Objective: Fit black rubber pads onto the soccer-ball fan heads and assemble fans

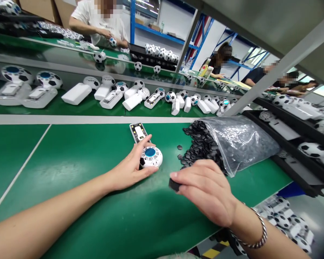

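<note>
On the green table, my left hand (132, 163) curls its fingers and thumb round a white ball-shaped head (152, 157) with a blue disc on top. An open white housing with a circuit inside (139, 132) joins it at the back. My right hand (205, 189) pinches a small black piece (174, 185) between thumb and fingers, above the table and right of the ball. Behind that hand, many loose black pieces (202, 144) spill from a clear plastic bag (243, 140).
A raised shelf (83, 109) behind holds a row of white devices with football heads. Black trays (294, 154) of similar parts stand at right, under a slanted metal post (280, 68). More football parts (288, 219) lie below the table's right edge. People sit across the bench.
</note>
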`<state>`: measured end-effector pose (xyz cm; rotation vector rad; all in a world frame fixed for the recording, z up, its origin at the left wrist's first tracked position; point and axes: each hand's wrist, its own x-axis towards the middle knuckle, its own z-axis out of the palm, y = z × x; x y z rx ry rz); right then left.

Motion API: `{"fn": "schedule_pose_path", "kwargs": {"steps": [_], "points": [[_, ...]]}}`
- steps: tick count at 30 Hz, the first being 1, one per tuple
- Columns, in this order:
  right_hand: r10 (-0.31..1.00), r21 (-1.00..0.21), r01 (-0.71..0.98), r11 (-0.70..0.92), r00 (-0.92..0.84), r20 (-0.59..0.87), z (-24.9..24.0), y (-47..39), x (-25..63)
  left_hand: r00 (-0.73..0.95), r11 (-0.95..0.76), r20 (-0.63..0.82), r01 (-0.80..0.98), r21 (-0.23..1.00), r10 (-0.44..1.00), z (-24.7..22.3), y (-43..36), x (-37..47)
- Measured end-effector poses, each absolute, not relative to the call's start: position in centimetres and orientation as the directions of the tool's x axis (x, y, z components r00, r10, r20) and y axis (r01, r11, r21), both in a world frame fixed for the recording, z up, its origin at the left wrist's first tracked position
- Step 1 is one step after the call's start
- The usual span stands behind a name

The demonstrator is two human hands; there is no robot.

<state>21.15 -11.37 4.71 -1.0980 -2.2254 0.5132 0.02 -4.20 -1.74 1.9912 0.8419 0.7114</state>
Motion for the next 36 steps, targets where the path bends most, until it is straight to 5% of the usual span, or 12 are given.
{"fn": "schedule_pose_path", "kwargs": {"steps": [4,10,24,31,36], "points": [[0.786,-0.51,0.604,0.612,-0.394,0.476,3.2,-9.7,20.2,0.612,-0.424,0.159,0.316,0.849,0.774,-1.8,-4.2,0.0],[0.912,-0.754,0.53,0.389,-0.339,0.232,2.0,-7.4,19.5,0.655,-0.485,0.159,0.354,0.8,0.739,-1.9,-4.0,-0.2],[0.932,-0.908,0.298,0.295,-0.298,0.205,-0.2,-6.4,18.5,0.697,-0.509,0.114,0.392,0.767,0.708,-2.0,-3.9,-0.7],[0.965,-0.951,0.309,0.024,-0.257,-0.06,0.5,-5.8,18.9,0.679,-0.485,0.105,0.399,0.778,0.726,-1.8,-4.0,-0.4],[0.907,-0.964,0.259,-0.064,-0.387,-0.164,1.3,-5.3,19.3,0.66,-0.486,0.122,0.402,0.776,0.741,-1.7,-4.5,0.0]]}}
